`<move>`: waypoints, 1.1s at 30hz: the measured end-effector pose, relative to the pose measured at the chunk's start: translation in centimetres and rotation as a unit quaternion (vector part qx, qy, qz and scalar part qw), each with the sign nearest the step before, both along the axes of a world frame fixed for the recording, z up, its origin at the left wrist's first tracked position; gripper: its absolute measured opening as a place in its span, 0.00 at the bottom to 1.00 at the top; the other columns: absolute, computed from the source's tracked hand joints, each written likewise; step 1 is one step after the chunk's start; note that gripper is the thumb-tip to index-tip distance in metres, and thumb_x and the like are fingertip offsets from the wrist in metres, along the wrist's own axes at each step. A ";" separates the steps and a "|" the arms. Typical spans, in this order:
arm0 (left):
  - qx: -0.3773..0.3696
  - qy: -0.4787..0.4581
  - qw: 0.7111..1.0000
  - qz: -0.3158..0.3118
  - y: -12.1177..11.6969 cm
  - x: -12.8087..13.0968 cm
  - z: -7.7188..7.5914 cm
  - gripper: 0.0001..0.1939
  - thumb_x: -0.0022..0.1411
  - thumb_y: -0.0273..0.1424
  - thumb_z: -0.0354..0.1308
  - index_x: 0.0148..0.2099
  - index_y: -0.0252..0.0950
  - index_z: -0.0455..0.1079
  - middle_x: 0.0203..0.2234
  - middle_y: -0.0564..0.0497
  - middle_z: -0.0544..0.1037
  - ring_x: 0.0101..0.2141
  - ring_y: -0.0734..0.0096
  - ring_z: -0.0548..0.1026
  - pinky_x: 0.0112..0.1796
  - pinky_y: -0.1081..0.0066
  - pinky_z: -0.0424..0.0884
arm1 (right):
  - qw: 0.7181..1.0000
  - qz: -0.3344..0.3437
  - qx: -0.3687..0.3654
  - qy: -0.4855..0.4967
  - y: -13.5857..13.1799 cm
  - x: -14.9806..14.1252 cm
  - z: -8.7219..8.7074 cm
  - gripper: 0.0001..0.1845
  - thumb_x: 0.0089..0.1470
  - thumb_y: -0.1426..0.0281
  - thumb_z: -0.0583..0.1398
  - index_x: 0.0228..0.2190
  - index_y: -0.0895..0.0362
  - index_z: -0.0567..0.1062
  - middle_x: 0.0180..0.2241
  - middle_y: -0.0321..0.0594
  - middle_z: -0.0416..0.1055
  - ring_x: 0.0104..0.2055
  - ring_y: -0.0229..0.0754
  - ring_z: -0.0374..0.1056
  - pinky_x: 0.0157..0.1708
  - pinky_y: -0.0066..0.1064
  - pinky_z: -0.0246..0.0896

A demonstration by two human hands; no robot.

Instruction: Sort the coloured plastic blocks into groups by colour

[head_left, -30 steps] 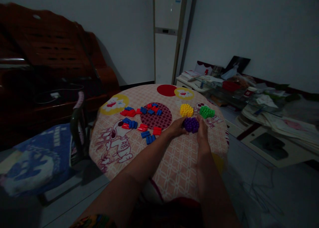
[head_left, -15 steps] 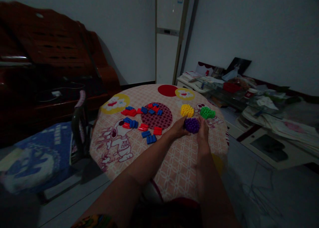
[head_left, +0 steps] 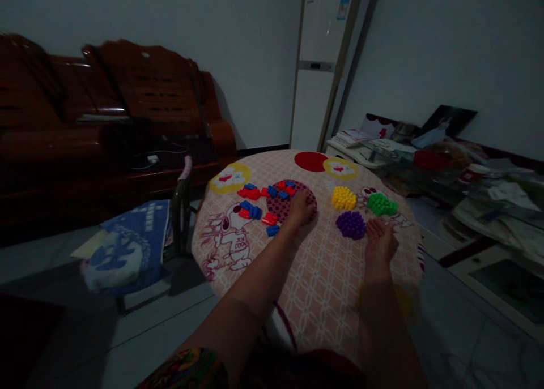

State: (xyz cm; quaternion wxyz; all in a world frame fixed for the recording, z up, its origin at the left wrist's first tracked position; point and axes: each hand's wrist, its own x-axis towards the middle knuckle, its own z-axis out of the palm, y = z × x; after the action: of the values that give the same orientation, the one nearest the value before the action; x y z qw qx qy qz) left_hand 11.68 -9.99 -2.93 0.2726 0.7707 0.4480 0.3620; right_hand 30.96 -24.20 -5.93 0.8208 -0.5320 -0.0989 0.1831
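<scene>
My left hand (head_left: 301,208) hovers over the dark red dotted circle on the tablecloth, fingers loosely apart, nothing visible in them. Just beyond and left of it lie small red pieces (head_left: 250,193) and blue pieces (head_left: 255,212), short and tube-like, in loose groups. Some pieces are hidden by my left forearm. My right hand (head_left: 381,239) rests palm up beside a purple cluster of bead-like pieces (head_left: 351,225), its fingers stretched toward the pile. Behind that sit a yellow cluster (head_left: 344,198) and a green cluster (head_left: 382,204) of similar pieces.
The round table (head_left: 314,290) has a patterned pink cloth. A chair (head_left: 181,219) with a blue cover stands at its left, and a wooden sofa (head_left: 153,89) is behind. On the right, a glass-topped cabinet (head_left: 429,171) is crowded with papers and bags.
My left hand has left the purple cluster and swung left toward the red and blue pieces. My right hand has drawn slightly back from the cluster. The view has turned left.
</scene>
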 end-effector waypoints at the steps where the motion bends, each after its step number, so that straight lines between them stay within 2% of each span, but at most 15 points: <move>1: 0.006 0.011 1.000 0.021 0.4 -0.8 0.3 0.30 0.57 0.24 0.62 0.62 0.29 0.65 0.60 0.35 0.70 0.61 0.52 0.68 0.63 0.54 0.61 | 1.000 -0.003 -0.002 0.004 0.0 0.0 0.0 0.25 0.56 0.50 0.55 0.33 0.59 0.75 0.39 0.49 0.77 0.44 0.45 0.75 0.55 0.43 0.66; 7: 0.063 0.046 0.988 0.136 3.1 -5.8 1.6 0.28 0.61 0.25 0.58 0.64 0.33 0.65 0.60 0.37 0.71 0.64 0.52 0.63 0.65 0.53 0.57 | 1.000 -0.012 -0.009 0.017 0.2 0.0 0.2 0.23 0.54 0.52 0.56 0.32 0.60 0.75 0.38 0.49 0.76 0.42 0.44 0.75 0.53 0.42 0.67; 9: 0.047 0.081 0.982 0.163 3.8 -7.1 1.5 0.27 0.61 0.25 0.57 0.63 0.33 0.66 0.60 0.37 0.70 0.65 0.51 0.61 0.65 0.52 0.56 | 1.000 -0.012 -0.011 0.014 0.2 0.1 0.1 0.22 0.53 0.53 0.56 0.32 0.60 0.75 0.37 0.48 0.76 0.42 0.44 0.75 0.53 0.41 0.68; 11: 0.017 0.129 0.977 0.169 4.3 -7.9 1.3 0.26 0.61 0.26 0.58 0.61 0.32 0.69 0.58 0.36 0.72 0.64 0.50 0.64 0.63 0.55 0.59 | 1.000 -0.010 -0.009 0.010 0.2 0.0 0.0 0.21 0.53 0.53 0.56 0.32 0.59 0.75 0.37 0.46 0.76 0.42 0.43 0.75 0.53 0.41 0.68; 14: 0.005 0.172 0.971 0.164 4.6 -8.3 0.8 0.23 0.60 0.25 0.58 0.58 0.31 0.73 0.53 0.36 0.76 0.58 0.51 0.71 0.59 0.59 0.65 | 1.000 -0.006 -0.005 -0.002 0.3 0.0 -0.1 0.20 0.53 0.54 0.56 0.32 0.58 0.75 0.37 0.46 0.77 0.42 0.43 0.75 0.52 0.42 0.68; 17: 0.013 0.162 0.971 0.173 4.5 -8.2 0.8 0.22 0.59 0.23 0.56 0.56 0.32 0.75 0.52 0.37 0.77 0.54 0.53 0.74 0.57 0.60 0.68 | 1.000 -0.011 -0.018 -0.020 0.3 -0.1 0.0 0.20 0.54 0.55 0.54 0.33 0.59 0.75 0.37 0.47 0.77 0.41 0.44 0.76 0.49 0.42 0.70; 20: 0.026 0.120 0.977 0.174 4.0 -7.4 1.6 0.22 0.58 0.21 0.55 0.53 0.33 0.77 0.51 0.40 0.79 0.53 0.55 0.76 0.55 0.61 0.70 | 0.984 -0.078 -0.087 -0.133 -0.1 -0.5 0.3 0.22 0.54 0.54 0.54 0.35 0.59 0.76 0.38 0.49 0.77 0.44 0.48 0.74 0.49 0.44 0.69; 22: 0.041 0.070 0.986 0.148 3.0 -6.2 2.5 0.21 0.57 0.21 0.56 0.52 0.34 0.78 0.49 0.42 0.80 0.50 0.58 0.77 0.54 0.63 0.71 | 0.944 -0.137 -0.132 -0.270 -0.6 -1.3 0.8 0.23 0.54 0.55 0.55 0.39 0.60 0.77 0.42 0.51 0.77 0.47 0.50 0.73 0.52 0.45 0.66; 24: 0.047 0.021 0.995 0.084 1.5 -4.5 3.5 0.19 0.57 0.22 0.58 0.50 0.35 0.79 0.46 0.45 0.81 0.46 0.62 0.78 0.52 0.66 0.72 | 0.900 -0.159 -0.146 -0.379 -1.0 -2.4 1.4 0.23 0.55 0.56 0.55 0.42 0.60 0.78 0.44 0.52 0.77 0.49 0.51 0.71 0.54 0.45 0.64; 26: 0.043 -0.009 0.999 -0.005 -0.6 -2.6 4.3 0.17 0.57 0.23 0.60 0.48 0.36 0.80 0.43 0.47 0.82 0.41 0.65 0.79 0.48 0.68 0.74 | 0.877 -0.136 -0.139 -0.439 -1.1 -4.0 2.0 0.23 0.58 0.57 0.55 0.45 0.59 0.78 0.46 0.52 0.76 0.50 0.50 0.71 0.56 0.45 0.63; 29: 0.043 -0.037 0.992 -0.116 -3.6 0.1 4.8 0.15 0.56 0.23 0.63 0.46 0.36 0.81 0.39 0.48 0.83 0.37 0.68 0.79 0.44 0.70 0.74 | 0.852 -0.061 -0.125 -0.504 -0.7 -6.1 2.4 0.22 0.59 0.57 0.56 0.48 0.56 0.78 0.49 0.51 0.75 0.54 0.50 0.69 0.58 0.46 0.62; 33: 0.032 -0.080 0.981 -0.172 -5.6 1.8 4.1 0.14 0.55 0.23 0.63 0.45 0.36 0.81 0.37 0.49 0.83 0.36 0.69 0.79 0.43 0.70 0.75 | 0.817 -0.002 -0.114 -0.565 0.3 -7.4 1.9 0.22 0.60 0.61 0.55 0.51 0.57 0.76 0.51 0.52 0.74 0.56 0.51 0.68 0.59 0.49 0.60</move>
State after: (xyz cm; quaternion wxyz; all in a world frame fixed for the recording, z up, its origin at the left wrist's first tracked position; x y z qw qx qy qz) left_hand 13.46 -15.56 1.13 0.3414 0.8129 0.2735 0.3845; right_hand 23.56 -23.94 -4.05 0.5542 -0.6323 -0.5226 -0.1412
